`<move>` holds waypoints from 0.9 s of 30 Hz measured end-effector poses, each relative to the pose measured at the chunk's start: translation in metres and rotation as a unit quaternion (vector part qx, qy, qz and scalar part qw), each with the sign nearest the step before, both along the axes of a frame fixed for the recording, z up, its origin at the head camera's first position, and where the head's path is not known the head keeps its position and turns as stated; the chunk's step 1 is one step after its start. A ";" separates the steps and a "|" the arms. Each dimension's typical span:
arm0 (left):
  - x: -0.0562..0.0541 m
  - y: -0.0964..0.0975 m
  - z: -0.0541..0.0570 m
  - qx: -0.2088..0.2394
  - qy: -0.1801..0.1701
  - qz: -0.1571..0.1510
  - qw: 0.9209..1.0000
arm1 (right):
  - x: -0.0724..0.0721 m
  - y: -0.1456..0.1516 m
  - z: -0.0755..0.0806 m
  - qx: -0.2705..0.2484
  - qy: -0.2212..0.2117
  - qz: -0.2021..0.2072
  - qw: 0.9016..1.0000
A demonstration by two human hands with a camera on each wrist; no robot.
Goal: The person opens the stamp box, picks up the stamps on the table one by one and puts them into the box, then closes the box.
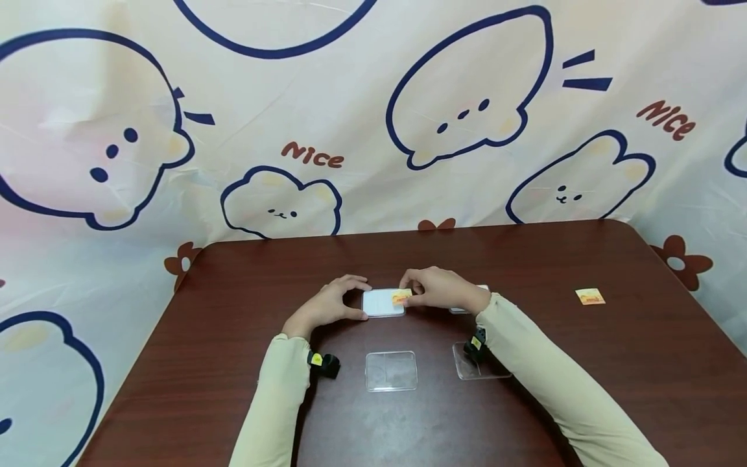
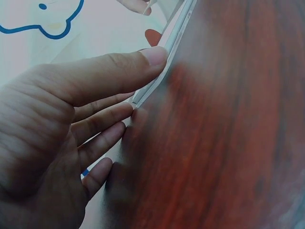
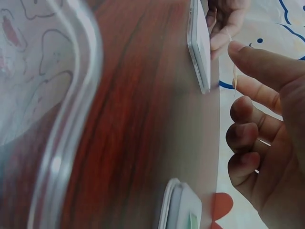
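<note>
The white box (image 1: pixel 378 303) lies flat, long sides running left to right, the left hand (image 1: pixel 328 304) gripping its left end by the near and far edges. The right hand (image 1: pixel 441 289) pinches a small yellow-orange slip (image 1: pixel 400 297) over the box's right end.

I'm viewing a dark wood-grain table (image 1: pixel 233 402) carrying two white cases (image 1: pixel 378 303), two clear plastic shells (image 1: pixel 391 371), one yellow-orange paper slip (image 1: pixel 590 296).

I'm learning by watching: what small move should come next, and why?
Probably lower the yellow card onto the white case: the right hand pinches it just above the case's right end, while the left hand holds the left end.
</note>
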State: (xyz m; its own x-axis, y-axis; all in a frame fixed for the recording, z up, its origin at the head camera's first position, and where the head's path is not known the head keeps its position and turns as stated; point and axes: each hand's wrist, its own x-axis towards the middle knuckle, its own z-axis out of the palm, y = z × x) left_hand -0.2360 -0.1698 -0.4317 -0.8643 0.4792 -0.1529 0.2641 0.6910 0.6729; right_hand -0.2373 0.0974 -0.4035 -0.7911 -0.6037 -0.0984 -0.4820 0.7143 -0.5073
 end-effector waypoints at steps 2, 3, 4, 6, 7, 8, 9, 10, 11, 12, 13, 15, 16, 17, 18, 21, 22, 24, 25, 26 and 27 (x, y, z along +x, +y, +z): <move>0.000 0.000 0.000 -0.002 -0.001 0.000 1.000 | 0.000 -0.003 -0.001 0.003 0.007 0.003 1.000; 0.001 0.000 0.001 -0.003 -0.001 0.000 1.000 | 0.000 -0.005 -0.001 0.004 0.008 0.004 1.000; 0.001 0.000 0.001 -0.003 -0.002 0.001 1.000 | 0.000 -0.006 -0.001 0.007 0.010 0.004 1.000; 0.001 0.000 0.001 -0.003 -0.003 0.001 1.000 | 0.001 -0.010 -0.001 0.013 0.015 0.005 1.000; 0.001 0.000 0.001 -0.004 -0.003 0.000 1.000 | 0.001 -0.013 -0.001 0.015 0.016 0.006 1.000; 0.001 0.000 0.001 -0.003 -0.004 0.000 1.000 | 0.001 -0.015 -0.001 0.019 0.016 0.005 1.000; 0.001 0.000 0.001 -0.002 -0.004 -0.001 1.000 | 0.001 -0.017 -0.001 0.023 0.018 0.006 1.000; 0.000 0.000 0.001 -0.002 -0.002 -0.002 1.000 | 0.001 -0.019 -0.001 0.026 0.022 0.007 0.999; 0.000 0.000 0.001 -0.002 -0.001 -0.004 1.000 | 0.001 -0.021 -0.002 0.029 0.024 0.007 0.999; 0.000 -0.001 0.001 -0.002 0.001 -0.005 1.000 | 0.001 -0.024 -0.002 0.032 0.027 0.008 0.999; 0.000 -0.001 0.000 -0.002 0.002 -0.006 1.000 | 0.000 -0.026 -0.003 0.034 0.029 0.008 0.999; 0.000 -0.001 0.000 -0.003 0.004 -0.007 1.000 | 0.000 -0.029 -0.005 0.037 0.032 0.009 0.999; 0.000 -0.001 0.000 -0.003 0.004 -0.007 1.000 | 0.000 -0.031 -0.005 0.038 0.032 0.010 0.999; 0.000 -0.001 0.000 -0.003 0.004 -0.007 1.000 | 0.000 -0.032 -0.006 0.037 0.033 0.011 0.999; -0.001 -0.001 0.000 -0.003 0.003 -0.007 1.000 | 0.000 -0.034 -0.006 0.035 0.033 0.013 0.999; 0.000 -0.001 0.000 -0.001 0.001 -0.007 1.000 | 0.000 -0.037 -0.008 0.035 0.031 0.017 0.999; -0.001 -0.001 0.000 -0.002 0.001 -0.007 1.000 | -0.001 -0.038 -0.008 0.035 0.031 0.016 0.999; 0.000 -0.001 0.000 -0.001 0.000 -0.008 1.000 | -0.001 -0.040 -0.009 0.036 0.029 0.015 0.999; 0.000 -0.001 0.000 -0.002 0.000 -0.008 1.000 | -0.001 -0.041 -0.009 0.038 0.029 0.015 0.999; 0.000 -0.001 0.000 -0.002 0.000 -0.009 1.000 | -0.001 -0.041 -0.009 0.038 0.028 0.014 0.999; 0.000 -0.001 0.000 -0.002 0.000 -0.008 1.000 | -0.002 -0.042 -0.009 0.039 0.027 0.014 0.999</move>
